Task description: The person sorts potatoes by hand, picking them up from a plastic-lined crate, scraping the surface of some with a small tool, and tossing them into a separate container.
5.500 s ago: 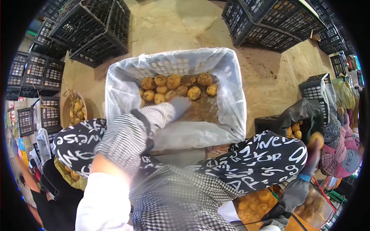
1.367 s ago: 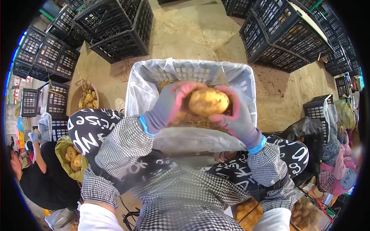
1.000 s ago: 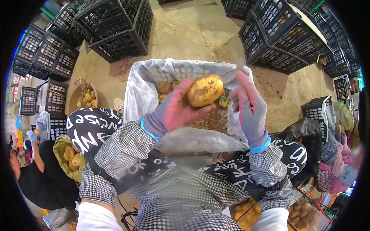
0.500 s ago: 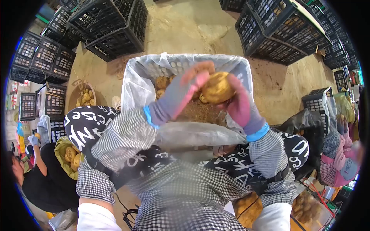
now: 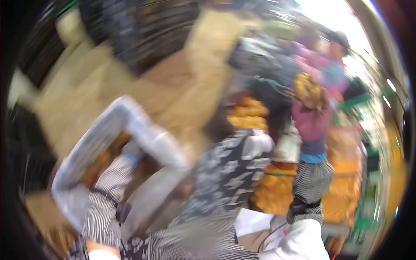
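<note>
My right hand (image 5: 310, 123), in a pink and grey glove, is raised at the right with its fingers closed around a yellow-brown potato (image 5: 308, 89). My left hand (image 5: 133, 149), in a grey glove with a blue cuff, reaches down inside a white-lined crate (image 5: 91, 130). Motion blur and the liner keep its fingers from showing. Brownish potatoes (image 5: 97, 169) lie beside it in the crate, badly smeared.
Potatoes (image 5: 248, 113) fill a dark bag past my patterned knee. To the right are more potatoes (image 5: 273, 195) beside orange containers (image 5: 342, 173). A co-worker in pink and blue (image 5: 333, 71) is at upper right. Black crates (image 5: 160, 30) are stacked at the back.
My view has swung to the right and blurred. My right hand has carried the potato away from the lined crate, out to the right. My left hand has lowered into the crate.
</note>
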Demonstrator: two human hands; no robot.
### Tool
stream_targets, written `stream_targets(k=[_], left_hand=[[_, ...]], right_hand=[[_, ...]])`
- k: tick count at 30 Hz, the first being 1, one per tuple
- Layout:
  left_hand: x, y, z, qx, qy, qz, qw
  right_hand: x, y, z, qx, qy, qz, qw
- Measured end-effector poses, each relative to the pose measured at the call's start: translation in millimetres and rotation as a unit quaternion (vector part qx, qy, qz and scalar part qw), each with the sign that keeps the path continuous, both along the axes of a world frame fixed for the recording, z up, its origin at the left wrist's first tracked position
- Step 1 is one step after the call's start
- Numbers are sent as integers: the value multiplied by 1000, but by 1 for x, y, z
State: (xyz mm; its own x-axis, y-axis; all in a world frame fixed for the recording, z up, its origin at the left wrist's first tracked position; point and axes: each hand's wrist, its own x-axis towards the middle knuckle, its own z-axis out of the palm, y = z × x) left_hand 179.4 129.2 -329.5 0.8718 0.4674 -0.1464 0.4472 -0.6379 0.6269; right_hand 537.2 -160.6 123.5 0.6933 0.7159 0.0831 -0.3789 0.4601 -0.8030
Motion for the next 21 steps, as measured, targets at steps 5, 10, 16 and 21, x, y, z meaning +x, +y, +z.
stream_targets(k=[5,10,16,21], left_hand=[[50,-10,7,53,103,-47,992],[20,-8,14,172,84,-138,972],[-46,-27,136,-582,-128,218,773],[-95,-48,291,-712,-280,211,608]], right_hand=[[43,-133,120,-56,-304,-357,881],[174,-278,210,-73,-227,-541,807],[203,-144,72,-308,-396,-419,757],[52,51,-5,-186,-472,-123,853]])
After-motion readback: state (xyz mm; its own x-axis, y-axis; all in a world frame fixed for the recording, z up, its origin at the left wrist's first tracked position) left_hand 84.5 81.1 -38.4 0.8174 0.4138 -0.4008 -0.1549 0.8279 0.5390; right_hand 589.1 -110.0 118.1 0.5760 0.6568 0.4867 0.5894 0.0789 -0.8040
